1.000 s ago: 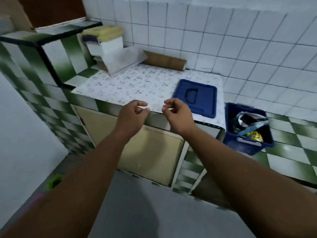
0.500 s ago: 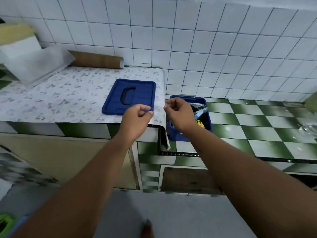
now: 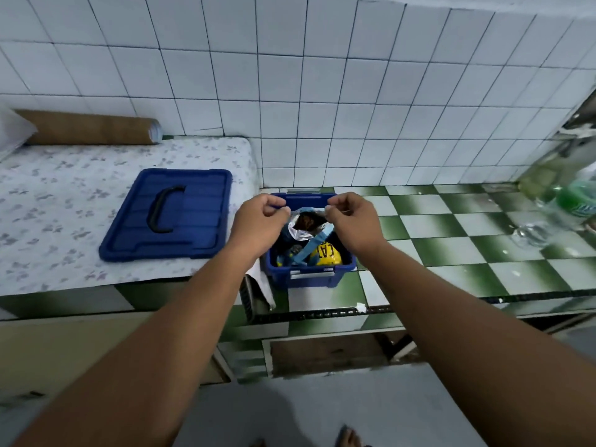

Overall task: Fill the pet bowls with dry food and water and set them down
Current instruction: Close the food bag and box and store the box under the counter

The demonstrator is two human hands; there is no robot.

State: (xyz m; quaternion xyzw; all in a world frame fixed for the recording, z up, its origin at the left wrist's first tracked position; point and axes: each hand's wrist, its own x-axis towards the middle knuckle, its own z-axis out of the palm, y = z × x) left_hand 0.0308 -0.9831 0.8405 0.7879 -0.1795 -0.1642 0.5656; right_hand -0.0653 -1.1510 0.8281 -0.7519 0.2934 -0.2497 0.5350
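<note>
both hands are out over the open blue bin (image 3: 309, 276), which sits on the lower green-and-white tiled ledge (image 3: 451, 250), right against the end of the worktop (image 3: 64, 221). the left hand (image 3: 259, 219) and right hand (image 3: 351, 217) are curled, thumb tips pressed to forefingers, at either side of the mouth of the food bag (image 3: 304, 225). i cannot tell whether they actually have hold of its rim. the bag stands in the bin with its silver-lined top open and dark contents showing, and a yellow packet (image 3: 327, 255) lies beside it. the bin's blue lid (image 3: 196, 217) lies flat on the flower-patterned worktop, handle up. a cardboard roll (image 3: 87, 128) lies along the wall behind. blurred bottles (image 3: 577, 201) stand far right.
</note>
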